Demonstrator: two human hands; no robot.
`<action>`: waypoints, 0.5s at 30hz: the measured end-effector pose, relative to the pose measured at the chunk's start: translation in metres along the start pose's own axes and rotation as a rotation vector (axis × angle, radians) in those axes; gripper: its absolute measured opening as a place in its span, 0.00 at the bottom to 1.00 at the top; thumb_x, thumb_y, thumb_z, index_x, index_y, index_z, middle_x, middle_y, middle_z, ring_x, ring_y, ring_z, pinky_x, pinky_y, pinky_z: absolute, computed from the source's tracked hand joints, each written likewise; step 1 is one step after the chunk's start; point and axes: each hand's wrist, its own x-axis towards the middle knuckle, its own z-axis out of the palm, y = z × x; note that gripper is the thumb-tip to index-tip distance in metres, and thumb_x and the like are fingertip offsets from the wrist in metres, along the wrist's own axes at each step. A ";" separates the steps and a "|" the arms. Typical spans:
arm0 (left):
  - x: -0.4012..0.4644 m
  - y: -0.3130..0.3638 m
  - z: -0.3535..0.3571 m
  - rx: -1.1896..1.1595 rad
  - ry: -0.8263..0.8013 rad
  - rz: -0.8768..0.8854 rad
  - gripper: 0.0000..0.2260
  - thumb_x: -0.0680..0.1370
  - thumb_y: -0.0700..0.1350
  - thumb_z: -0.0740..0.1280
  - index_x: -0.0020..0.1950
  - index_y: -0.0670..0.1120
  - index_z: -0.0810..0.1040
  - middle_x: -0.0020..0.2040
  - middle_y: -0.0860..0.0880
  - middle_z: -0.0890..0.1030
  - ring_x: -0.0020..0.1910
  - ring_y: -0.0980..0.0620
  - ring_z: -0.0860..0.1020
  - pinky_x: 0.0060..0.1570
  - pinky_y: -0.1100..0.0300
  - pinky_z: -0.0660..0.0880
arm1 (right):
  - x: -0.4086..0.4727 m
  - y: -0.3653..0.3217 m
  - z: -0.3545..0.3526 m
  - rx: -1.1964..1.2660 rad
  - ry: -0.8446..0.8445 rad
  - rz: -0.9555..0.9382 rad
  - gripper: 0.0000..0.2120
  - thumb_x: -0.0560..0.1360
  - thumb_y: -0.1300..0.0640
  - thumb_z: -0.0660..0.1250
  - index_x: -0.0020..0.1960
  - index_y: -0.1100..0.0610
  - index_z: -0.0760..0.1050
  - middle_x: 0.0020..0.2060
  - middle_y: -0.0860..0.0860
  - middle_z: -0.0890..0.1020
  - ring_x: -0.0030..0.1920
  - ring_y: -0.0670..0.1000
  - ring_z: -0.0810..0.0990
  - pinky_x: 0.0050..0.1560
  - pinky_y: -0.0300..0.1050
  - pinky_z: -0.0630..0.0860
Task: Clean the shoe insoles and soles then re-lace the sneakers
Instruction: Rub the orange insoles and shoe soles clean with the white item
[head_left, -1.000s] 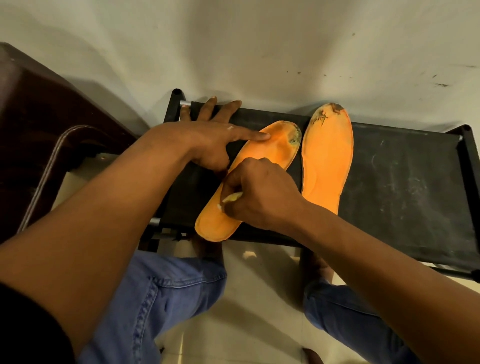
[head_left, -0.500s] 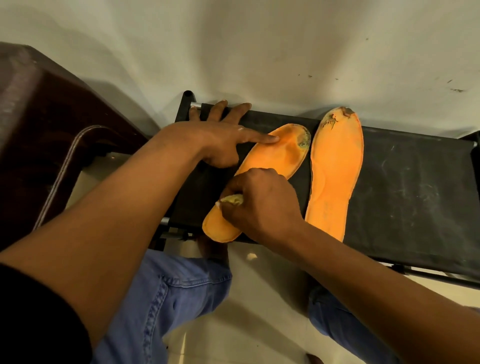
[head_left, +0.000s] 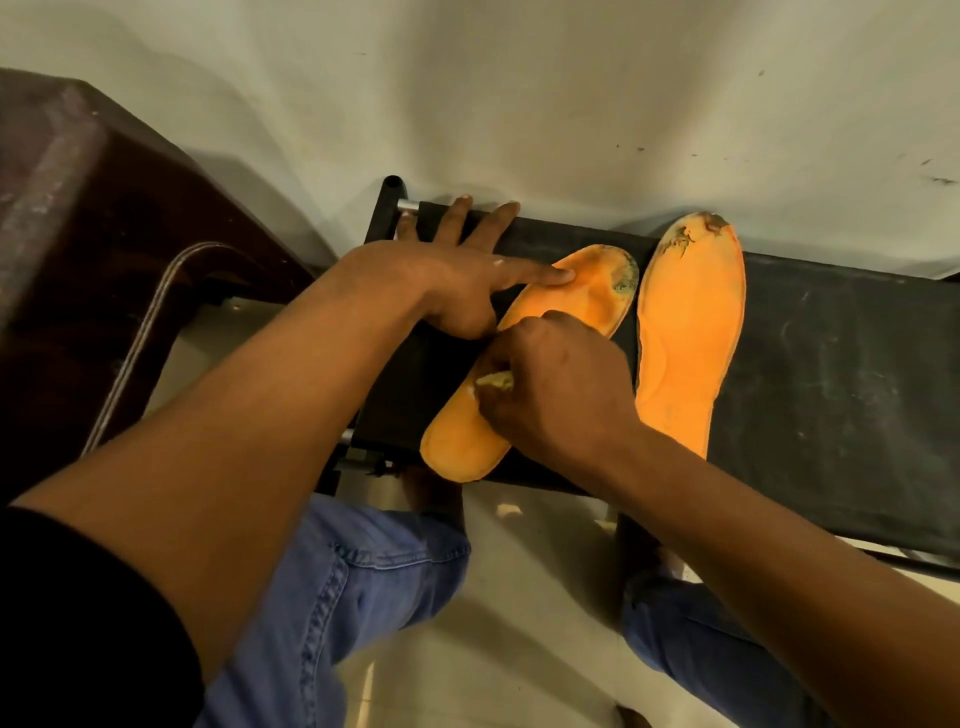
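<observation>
Head view: black fabric stool (head_left: 831, 389) against a pale wall, two orange insoles on it. Left hand (head_left: 447, 280) lies flat, forefinger pinning the left insole (head_left: 582, 291). Right hand (head_left: 556, 395) curls around a yellowish scrap (head_left: 494, 381) (cloth maybe?) mid-insole. Right insole (head_left: 685, 332) lies just beside.

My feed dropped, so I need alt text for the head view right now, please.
Seen from above, a right hand grips a small yellowish wad against the left orange insole on a black bench, while the left hand lies flat with its forefinger pressing the insole's toe end. A second orange insole, its tip worn and dirty, lies alongside, untouched.
</observation>
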 end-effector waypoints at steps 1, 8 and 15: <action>-0.001 0.001 0.000 0.009 -0.009 -0.002 0.43 0.77 0.50 0.72 0.73 0.80 0.45 0.79 0.55 0.27 0.77 0.42 0.25 0.71 0.26 0.34 | 0.001 0.005 -0.002 -0.034 0.027 0.030 0.11 0.72 0.48 0.71 0.51 0.50 0.84 0.45 0.53 0.83 0.47 0.55 0.82 0.43 0.52 0.80; 0.001 0.000 0.002 0.014 -0.049 -0.016 0.52 0.70 0.53 0.78 0.72 0.81 0.41 0.77 0.56 0.24 0.75 0.42 0.23 0.70 0.25 0.34 | -0.013 0.003 -0.002 0.144 -0.168 0.006 0.11 0.72 0.46 0.71 0.52 0.47 0.84 0.47 0.50 0.84 0.48 0.54 0.82 0.45 0.52 0.80; 0.000 -0.001 0.001 0.085 -0.094 -0.003 0.58 0.64 0.61 0.81 0.72 0.78 0.36 0.75 0.54 0.20 0.73 0.39 0.21 0.68 0.24 0.33 | -0.002 0.037 -0.019 -0.136 0.050 0.140 0.07 0.74 0.49 0.72 0.51 0.48 0.84 0.45 0.52 0.83 0.49 0.54 0.79 0.45 0.51 0.76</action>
